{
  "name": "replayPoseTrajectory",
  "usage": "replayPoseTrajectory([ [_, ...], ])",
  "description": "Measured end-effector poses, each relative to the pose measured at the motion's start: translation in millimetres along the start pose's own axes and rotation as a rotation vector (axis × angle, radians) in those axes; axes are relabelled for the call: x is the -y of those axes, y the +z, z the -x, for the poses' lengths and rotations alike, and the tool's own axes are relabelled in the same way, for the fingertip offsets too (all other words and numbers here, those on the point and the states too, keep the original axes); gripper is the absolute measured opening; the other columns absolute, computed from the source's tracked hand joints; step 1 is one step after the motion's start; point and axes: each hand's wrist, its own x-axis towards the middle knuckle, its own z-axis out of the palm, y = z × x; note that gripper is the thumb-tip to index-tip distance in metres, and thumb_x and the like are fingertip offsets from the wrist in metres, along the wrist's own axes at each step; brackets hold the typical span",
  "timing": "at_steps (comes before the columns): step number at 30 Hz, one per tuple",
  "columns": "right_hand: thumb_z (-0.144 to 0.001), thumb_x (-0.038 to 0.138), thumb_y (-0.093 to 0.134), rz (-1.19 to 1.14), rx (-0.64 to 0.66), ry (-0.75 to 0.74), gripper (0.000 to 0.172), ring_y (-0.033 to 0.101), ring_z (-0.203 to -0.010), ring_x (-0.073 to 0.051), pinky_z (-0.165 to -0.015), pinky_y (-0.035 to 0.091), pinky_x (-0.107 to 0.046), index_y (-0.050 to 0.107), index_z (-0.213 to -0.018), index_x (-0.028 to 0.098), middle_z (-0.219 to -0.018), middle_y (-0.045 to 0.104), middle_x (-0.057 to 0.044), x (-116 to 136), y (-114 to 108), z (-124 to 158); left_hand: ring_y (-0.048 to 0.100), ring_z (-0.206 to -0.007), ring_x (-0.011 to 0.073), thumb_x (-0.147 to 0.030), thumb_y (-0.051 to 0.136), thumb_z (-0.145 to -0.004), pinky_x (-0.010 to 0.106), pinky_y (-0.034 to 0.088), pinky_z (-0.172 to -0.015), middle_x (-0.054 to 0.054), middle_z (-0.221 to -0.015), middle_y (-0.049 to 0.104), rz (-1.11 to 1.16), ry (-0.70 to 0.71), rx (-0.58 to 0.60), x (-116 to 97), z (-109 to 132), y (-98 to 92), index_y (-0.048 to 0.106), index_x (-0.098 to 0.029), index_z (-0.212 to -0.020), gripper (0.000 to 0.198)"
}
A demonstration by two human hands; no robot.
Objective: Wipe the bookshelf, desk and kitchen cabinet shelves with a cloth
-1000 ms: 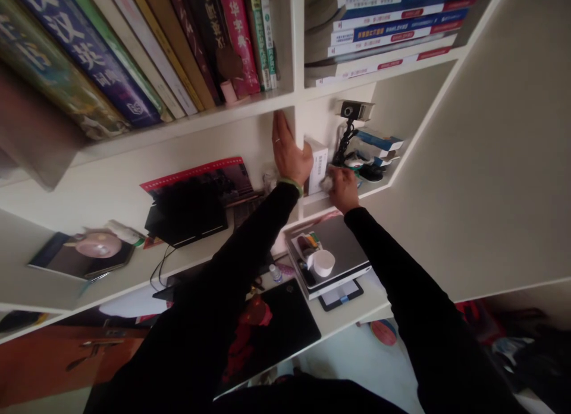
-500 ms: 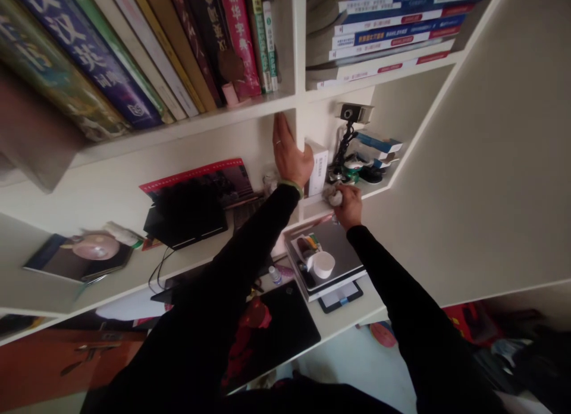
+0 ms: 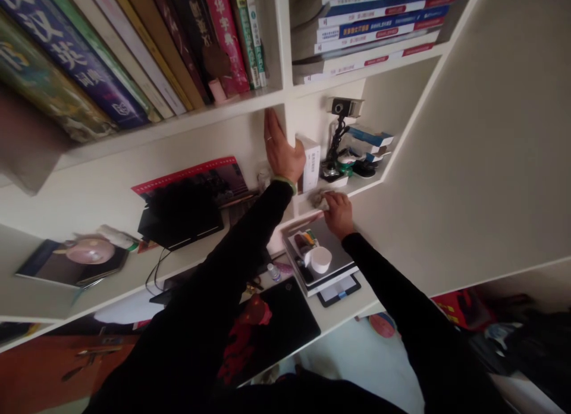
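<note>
Against the upright divider (image 3: 288,119) of the white bookshelf, my left hand (image 3: 284,154) lies with its fingers stretched upward; it holds nothing. My right hand (image 3: 339,213) is closed on a crumpled pale cloth (image 3: 318,198), pressed at the front of the shelf board. The cloth is blurred, so its material is unclear. Just behind it stands a white box (image 3: 311,164) with printed text. A webcam (image 3: 342,107) on a dark flexible stand is to the right of that box.
Books (image 3: 120,57) stand upright at upper left, and a book stack (image 3: 379,30) lies at upper right. Below my hands, a laptop (image 3: 339,241) carries a white tape roll (image 3: 320,259). A dark monitor-like panel (image 3: 181,215) and a pink round object (image 3: 90,251) sit at left.
My right hand has moved left along the shelf board with the cloth, closer to the divider. My left hand keeps its place on the divider. The whole view has shifted slightly.
</note>
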Motion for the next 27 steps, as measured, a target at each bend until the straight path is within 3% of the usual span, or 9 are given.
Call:
replayPoseTrajectory([
  [3,-0.084,0.016,0.052,-0.056,-0.092,0.069,0.058,0.058,-0.128,-0.034,-0.113,0.05,-0.052,0.064,-0.141,0.018,-0.136,0.066,-0.018,-36.3,-24.1,-15.8,0.012,-0.175,0.0282,-0.03,0.07,-0.101,0.046,0.017,-0.146,0.004,-0.184,0.032,0.023,-0.018,-0.006,-3.1,0.5,0.0,0.031,-0.03,-0.174,0.083],
  [6,-0.085,0.018,0.052,0.0,-0.302,0.321,0.06,0.055,-0.131,-0.035,-0.116,0.046,-0.054,0.058,-0.144,0.013,-0.14,0.059,-0.023,-76.5,-37.8,-42.0,0.013,-0.175,0.0282,-0.032,0.07,-0.102,0.047,0.017,-0.145,0.005,-0.184,0.031,0.036,-0.025,-0.005,-5.7,1.4,-0.8,0.029,-0.03,-0.174,0.084],
  [8,-0.086,0.023,0.058,0.07,-0.294,0.474,0.061,0.051,-0.134,-0.038,-0.117,0.042,-0.057,0.057,-0.144,0.006,-0.144,0.055,-0.029,-89.8,-34.5,-51.3,0.013,-0.174,0.0285,-0.034,0.07,-0.102,0.048,0.017,-0.145,0.005,-0.185,0.029,0.031,-0.018,-0.002,-5.2,1.5,-0.8,0.029,-0.03,-0.174,0.083],
  [10,-0.089,0.031,0.063,0.137,-0.18,0.538,0.064,0.047,-0.138,-0.043,-0.118,0.039,-0.061,0.057,-0.145,0.002,-0.148,0.052,-0.033,-88.6,-23.0,-49.8,0.013,-0.174,0.029,-0.035,0.07,-0.102,0.047,0.017,-0.145,0.005,-0.185,0.028,0.025,-0.016,0.001,-2.6,0.9,0.0,0.03,-0.03,-0.174,0.082],
  [12,-0.095,0.037,0.061,0.191,-0.081,0.511,0.063,0.045,-0.141,-0.045,-0.117,0.038,-0.063,0.059,-0.147,0.003,-0.154,0.05,-0.034,-77.0,-9.8,-40.5,0.014,-0.174,0.0291,-0.035,0.071,-0.102,0.046,0.017,-0.145,0.005,-0.186,0.028,0.015,-0.013,-0.002,1.2,-0.2,1.6,0.033,-0.03,-0.173,0.081],
  [16,-0.105,0.037,0.047,0.22,-0.042,0.392,0.053,0.045,-0.142,-0.042,-0.117,0.038,-0.06,0.065,-0.145,0.008,-0.158,0.05,-0.031,-40.1,2.8,-17.3,0.012,-0.175,0.0282,-0.034,0.073,-0.1,0.045,0.018,-0.145,0.003,-0.185,0.028,-0.002,-0.009,0.005,6.5,-1.8,4.2,0.034,-0.029,-0.173,0.082],
  [24,-0.102,0.024,0.051,0.086,0.165,0.209,0.045,0.046,-0.131,-0.039,-0.113,0.04,-0.054,0.074,-0.139,0.016,-0.148,0.056,-0.025,84.7,7.3,7.0,0.007,-0.175,0.0247,-0.031,0.074,-0.098,0.043,0.016,-0.147,0.0,-0.186,0.027,-0.017,-0.043,-0.003,-5.5,1.1,-1.4,0.034,-0.03,-0.173,0.085],
  [27,-0.1,0.02,0.051,0.034,0.214,0.202,0.045,0.05,-0.128,-0.038,-0.115,0.042,-0.052,0.074,-0.139,0.014,-0.147,0.057,-0.025,110.9,9.7,8.1,0.001,-0.174,0.0204,-0.037,0.071,-0.102,0.04,0.012,-0.148,-0.001,-0.184,0.03,-0.006,-0.07,0.02,-13.3,1.7,-4.9,0.038,-0.028,-0.171,0.077],
])
